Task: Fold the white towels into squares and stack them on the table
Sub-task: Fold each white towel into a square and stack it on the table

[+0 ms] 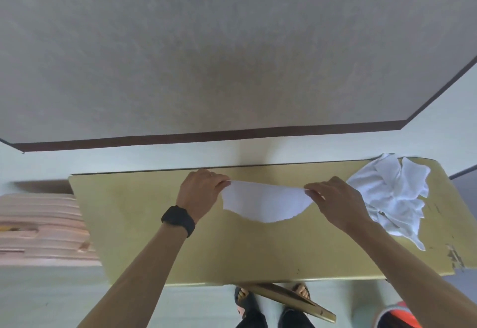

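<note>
Fingertips of your left hand pinch one top corner of the white towel. Your right hand pinches the other, and the cloth sags in a curve between them over the middle of the table. Draw the corners apart until the top edge runs straight, then lay it flat before folding. Both hands sit backs-up, forearms reaching in over the near edge; the heap of unfolded towels lies just beside your right hand.

A thin white cloth towel hangs stretched by its top corners, sagging over the yellow table; crumpled white towels lie heaped at its 3 o'clock.
</note>
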